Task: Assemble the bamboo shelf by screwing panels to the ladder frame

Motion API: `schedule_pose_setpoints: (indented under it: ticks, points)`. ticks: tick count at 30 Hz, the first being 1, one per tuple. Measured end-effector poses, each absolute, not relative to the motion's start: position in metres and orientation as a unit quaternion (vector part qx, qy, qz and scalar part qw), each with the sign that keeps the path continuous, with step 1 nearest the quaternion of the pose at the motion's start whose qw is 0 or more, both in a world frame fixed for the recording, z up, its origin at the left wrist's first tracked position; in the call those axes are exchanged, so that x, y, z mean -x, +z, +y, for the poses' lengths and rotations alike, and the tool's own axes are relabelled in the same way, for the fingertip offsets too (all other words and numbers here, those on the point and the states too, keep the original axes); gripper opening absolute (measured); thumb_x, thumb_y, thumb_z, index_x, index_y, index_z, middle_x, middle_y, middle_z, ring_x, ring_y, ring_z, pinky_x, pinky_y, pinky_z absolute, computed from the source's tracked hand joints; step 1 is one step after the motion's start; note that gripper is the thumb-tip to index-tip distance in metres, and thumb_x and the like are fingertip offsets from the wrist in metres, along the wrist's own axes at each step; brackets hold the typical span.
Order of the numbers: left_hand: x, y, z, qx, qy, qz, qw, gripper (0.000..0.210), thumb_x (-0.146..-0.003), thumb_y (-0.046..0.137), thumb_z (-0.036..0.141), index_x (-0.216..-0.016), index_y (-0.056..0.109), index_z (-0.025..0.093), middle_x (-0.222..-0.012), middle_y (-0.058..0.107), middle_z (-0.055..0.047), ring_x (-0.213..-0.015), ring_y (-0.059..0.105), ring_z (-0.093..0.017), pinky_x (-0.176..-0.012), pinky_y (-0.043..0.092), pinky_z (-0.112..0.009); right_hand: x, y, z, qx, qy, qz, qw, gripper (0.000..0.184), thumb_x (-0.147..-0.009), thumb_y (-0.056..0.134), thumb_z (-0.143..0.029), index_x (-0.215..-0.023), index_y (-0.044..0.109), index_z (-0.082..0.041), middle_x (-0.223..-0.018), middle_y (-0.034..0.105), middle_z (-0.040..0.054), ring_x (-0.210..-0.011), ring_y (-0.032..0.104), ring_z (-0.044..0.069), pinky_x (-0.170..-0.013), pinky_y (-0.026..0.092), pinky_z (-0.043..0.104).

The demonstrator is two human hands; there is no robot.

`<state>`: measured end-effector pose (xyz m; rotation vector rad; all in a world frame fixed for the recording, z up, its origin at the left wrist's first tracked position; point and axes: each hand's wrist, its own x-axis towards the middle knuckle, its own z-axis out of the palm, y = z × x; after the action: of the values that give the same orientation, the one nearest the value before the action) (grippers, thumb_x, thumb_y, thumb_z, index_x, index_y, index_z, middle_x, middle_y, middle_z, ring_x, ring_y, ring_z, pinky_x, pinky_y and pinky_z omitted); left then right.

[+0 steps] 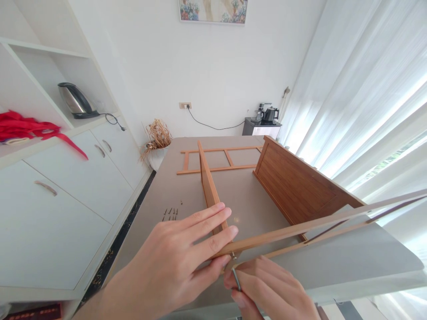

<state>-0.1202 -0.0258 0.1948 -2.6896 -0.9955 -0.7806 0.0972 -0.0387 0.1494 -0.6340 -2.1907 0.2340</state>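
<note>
My left hand (pixel 180 255) clamps the corner where an upright wooden panel (pixel 207 184) meets a ladder-like wooden frame (pixel 276 234). Its fingers lie over the top and the thumb presses from the near side. A metal screw (pixel 234 255) sticks out of the frame at this corner. Just below it, my right hand (pixel 270 286) pinches a bent hex key (pixel 236 280) between thumb and fingers. Whether the key's tip sits in a screw is hidden. Several loose screws (pixel 170 214) lie on the table left of the panel.
A larger brown wooden panel (pixel 300 186) stands on edge at the table's right. Another ladder-like frame (pixel 230 165) lies flat at the far end of the grey table (pixel 180 186). White cabinets (pixel 66 222) line the left, curtains (pixel 360 111) the right; a dried plant (pixel 158 134) stands beyond.
</note>
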Motion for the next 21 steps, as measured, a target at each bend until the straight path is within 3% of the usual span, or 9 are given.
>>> schedule_pose_setpoints:
  ticks: [5,7,11,21]
  points:
    - [0.12,0.195,-0.025,0.903,-0.26,-0.334,0.079,0.034,-0.092,0.056,0.02,-0.125,0.062,0.018,-0.141,0.056,-0.008,-0.129,0.054,-0.022,-0.097,0.056,-0.031,-0.107,0.158,-0.037,0.266,-0.055,-0.861,0.43,0.025,-0.097,0.044,-0.016,-0.085,0.066,-0.02,-0.063,0.057,0.0006,-0.058,0.052,0.011,-0.055,0.044,0.022]
    - [0.121,0.194,-0.025,0.902,-0.26,-0.335,0.079,0.035,-0.092,0.057,0.02,-0.126,0.062,0.019,-0.142,0.055,-0.008,-0.129,0.054,-0.022,-0.097,0.056,-0.031,-0.112,0.167,-0.038,0.282,-0.086,-0.875,0.383,0.029,-0.097,0.041,-0.015,-0.084,0.066,-0.021,-0.062,0.055,0.0002,-0.058,0.051,0.012,-0.056,0.043,0.022]
    - [0.122,0.192,-0.025,0.903,-0.259,-0.334,0.078,0.036,-0.091,0.057,0.021,-0.127,0.061,0.018,-0.142,0.054,-0.008,-0.13,0.053,-0.022,-0.097,0.056,-0.031,-0.118,0.184,-0.038,0.315,-0.08,-0.906,0.272,0.03,-0.095,0.04,-0.01,-0.093,0.068,-0.023,-0.07,0.057,0.0016,-0.065,0.054,0.013,-0.066,0.045,0.024]
    - [0.121,0.193,-0.025,0.901,-0.264,-0.335,0.078,0.035,-0.092,0.056,0.021,-0.126,0.062,0.018,-0.14,0.057,-0.009,-0.129,0.054,-0.022,-0.097,0.056,-0.03,-0.119,0.185,-0.038,0.316,-0.076,-0.913,0.249,0.034,-0.094,0.036,-0.008,-0.099,0.067,-0.022,-0.075,0.057,0.0031,-0.069,0.052,0.015,-0.067,0.043,0.026]
